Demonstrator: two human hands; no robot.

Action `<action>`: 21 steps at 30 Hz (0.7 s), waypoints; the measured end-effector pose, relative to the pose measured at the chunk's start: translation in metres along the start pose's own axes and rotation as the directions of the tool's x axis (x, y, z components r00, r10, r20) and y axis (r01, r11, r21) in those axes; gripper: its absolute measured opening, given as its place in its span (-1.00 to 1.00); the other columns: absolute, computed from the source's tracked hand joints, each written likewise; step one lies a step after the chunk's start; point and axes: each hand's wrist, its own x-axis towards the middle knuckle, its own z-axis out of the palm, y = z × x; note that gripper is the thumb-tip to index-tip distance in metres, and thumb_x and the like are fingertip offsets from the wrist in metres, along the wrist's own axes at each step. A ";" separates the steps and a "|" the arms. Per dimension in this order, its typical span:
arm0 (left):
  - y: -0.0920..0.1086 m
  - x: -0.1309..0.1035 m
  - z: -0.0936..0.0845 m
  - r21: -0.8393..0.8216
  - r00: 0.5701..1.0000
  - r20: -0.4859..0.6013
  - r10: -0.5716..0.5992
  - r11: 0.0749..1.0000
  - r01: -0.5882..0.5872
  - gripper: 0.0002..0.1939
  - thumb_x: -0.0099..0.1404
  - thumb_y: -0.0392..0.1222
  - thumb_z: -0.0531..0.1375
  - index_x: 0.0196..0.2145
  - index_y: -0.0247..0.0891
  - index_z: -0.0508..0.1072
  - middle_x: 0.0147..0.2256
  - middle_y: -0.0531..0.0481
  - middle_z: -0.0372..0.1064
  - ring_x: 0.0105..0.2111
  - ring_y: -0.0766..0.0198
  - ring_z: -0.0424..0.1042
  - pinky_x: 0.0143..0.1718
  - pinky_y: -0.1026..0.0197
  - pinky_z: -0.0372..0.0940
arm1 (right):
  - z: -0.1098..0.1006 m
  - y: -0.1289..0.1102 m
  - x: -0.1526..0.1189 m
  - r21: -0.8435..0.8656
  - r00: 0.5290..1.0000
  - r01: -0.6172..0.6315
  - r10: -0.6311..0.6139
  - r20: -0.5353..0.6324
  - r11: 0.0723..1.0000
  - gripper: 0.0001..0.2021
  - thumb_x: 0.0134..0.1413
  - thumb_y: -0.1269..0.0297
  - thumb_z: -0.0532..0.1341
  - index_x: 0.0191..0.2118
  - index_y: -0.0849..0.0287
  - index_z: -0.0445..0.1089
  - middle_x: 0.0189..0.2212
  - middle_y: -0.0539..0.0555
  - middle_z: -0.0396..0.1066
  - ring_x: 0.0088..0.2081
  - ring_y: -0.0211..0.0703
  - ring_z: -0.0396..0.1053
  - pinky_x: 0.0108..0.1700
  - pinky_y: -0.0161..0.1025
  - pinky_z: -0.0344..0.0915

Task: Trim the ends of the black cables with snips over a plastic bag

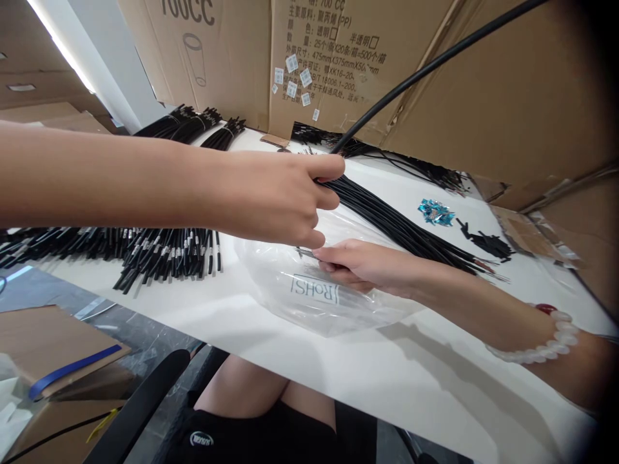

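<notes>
My left hand [290, 196] reaches across from the left over the black cable bundle [391, 216]. Its fingers are bent but apart, with the thumb close to my right hand, and I make out nothing held in them. My right hand [353, 264] is closed on a thin metal piece [305, 252] that sticks out beyond its fingertips. Under both hands lies a clear plastic bag [309, 316] with a RoHS label that reads upside down.
Short black cables [164, 254] lie left on the white table [435, 386], with tied bundles [225, 134] behind. Blue foil bits [436, 212] and black pieces [488, 245] sit right. Cardboard boxes [232, 64] stand behind; a thick cable [411, 80] slants down past them.
</notes>
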 end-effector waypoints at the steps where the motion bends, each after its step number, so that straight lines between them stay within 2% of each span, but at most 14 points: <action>1: 0.000 0.000 -0.001 0.009 1.000 0.021 0.010 1.000 -0.010 -0.67 0.13 -0.58 -0.10 -0.48 -0.16 0.24 -0.62 0.04 0.01 -0.30 0.16 0.24 0.18 -0.08 -0.08 | 0.000 0.001 0.000 -0.031 1.000 0.025 -0.025 -0.002 0.999 -0.51 0.31 0.05 0.02 -0.60 0.14 -0.06 -0.68 -0.17 -0.20 -0.64 -0.39 -0.28 -0.61 -0.34 -0.22; 4: 0.001 0.001 -0.004 0.001 0.999 0.038 0.023 1.000 -0.023 -0.67 0.16 -0.57 -0.12 -0.49 -0.16 0.22 -0.61 0.04 0.04 -0.27 0.16 0.26 0.22 -0.11 -0.12 | -0.001 0.002 0.000 -0.085 0.998 0.059 -0.059 0.003 0.995 -0.51 0.31 0.07 0.02 -0.62 0.15 -0.07 -0.70 -0.16 -0.18 -0.64 -0.39 -0.24 -0.60 -0.34 -0.17; 7: 0.001 0.001 -0.005 -0.077 1.000 0.013 0.008 0.997 -0.007 -0.65 0.17 -0.57 -0.13 -0.53 -0.16 0.21 -0.63 0.04 0.00 -0.24 0.17 0.27 0.24 -0.10 -0.13 | -0.001 0.001 0.001 -0.122 0.999 0.040 -0.042 -0.019 0.992 -0.51 0.30 0.08 0.03 -0.62 0.15 -0.06 -0.71 -0.16 -0.17 -0.66 -0.40 -0.23 -0.61 -0.34 -0.17; 10: 0.001 0.000 0.000 -0.264 0.993 -0.105 -0.046 0.964 0.017 -0.66 0.19 -0.53 -0.11 -0.57 -0.17 0.21 -0.65 0.04 -0.03 -0.20 0.19 0.29 0.22 -0.09 -0.07 | 0.000 -0.001 0.001 -0.174 0.998 0.010 -0.022 -0.065 0.985 -0.53 0.31 0.10 0.03 -0.61 0.14 -0.06 -0.71 -0.16 -0.16 -0.66 -0.40 -0.21 -0.61 -0.33 -0.20; 12: 0.000 -0.001 0.006 -0.428 0.975 -0.194 -0.110 0.904 0.017 -0.69 0.25 -0.45 -0.09 -0.56 -0.17 0.24 -0.64 0.04 0.04 -0.16 0.20 0.29 0.20 -0.06 -0.02 | 0.001 -0.001 0.002 -0.211 0.994 -0.005 -0.018 -0.105 0.977 -0.54 0.31 0.10 0.03 -0.59 0.14 -0.05 -0.70 -0.16 -0.15 -0.66 -0.40 -0.21 -0.61 -0.33 -0.21; 14: -0.001 -0.001 0.013 -0.549 0.959 -0.231 -0.162 0.836 0.009 -0.72 0.29 -0.36 -0.08 -0.51 -0.16 0.28 -0.59 0.03 0.16 -0.12 0.20 0.27 0.18 -0.03 0.01 | 0.000 -0.001 0.003 -0.241 0.990 -0.005 -0.030 -0.140 0.971 -0.56 0.31 0.11 0.04 -0.58 0.14 -0.04 -0.70 -0.16 -0.13 -0.66 -0.41 -0.20 -0.61 -0.33 -0.22; 17: -0.003 0.000 0.022 -0.574 0.965 -0.204 -0.167 0.819 0.021 -0.71 0.32 -0.33 -0.13 -0.45 -0.15 0.29 -0.54 0.02 0.23 -0.10 0.22 0.27 0.16 -0.03 0.05 | -0.002 0.000 0.005 -0.254 0.985 -0.008 -0.036 -0.167 0.967 -0.56 0.31 0.13 0.04 -0.58 0.14 -0.05 -0.70 -0.16 -0.14 -0.66 -0.41 -0.21 -0.61 -0.34 -0.22; 21: -0.007 0.003 0.027 -0.552 0.963 -0.195 -0.184 0.832 0.047 -0.68 0.33 -0.33 -0.19 -0.46 -0.18 0.25 -0.55 0.02 0.22 -0.11 0.23 0.27 0.13 -0.05 0.05 | -0.005 0.000 0.004 -0.149 0.986 -0.009 -0.016 -0.166 0.989 -0.54 0.33 0.13 0.02 -0.59 0.14 -0.06 -0.71 -0.18 -0.18 -0.67 -0.42 -0.25 -0.62 -0.36 -0.23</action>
